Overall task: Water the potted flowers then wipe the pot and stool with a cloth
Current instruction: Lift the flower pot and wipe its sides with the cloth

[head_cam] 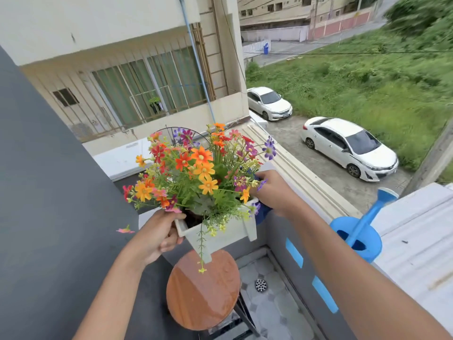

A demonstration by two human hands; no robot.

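A square white pot (pixel 220 235) full of orange, red and purple flowers (pixel 198 173) is lifted in the air above a round wooden stool (pixel 203 290). My left hand (pixel 159 235) grips the pot's left rim. My right hand (pixel 275 192) presses a dark blue cloth (pixel 263 212) against the pot's right side; most of the cloth is hidden behind the pot and hand. The stool top looks wet, with droplets near its right edge. A loose pink petal (pixel 125 230) hangs in the air left of the pot.
A blue watering can (pixel 358 238) stands on the balcony wall (pixel 404 253) at the right. A dark wall (pixel 49 192) runs along the left. The tiled floor with a drain (pixel 261 285) lies below. Beyond the ledge are a building, parked cars and grass.
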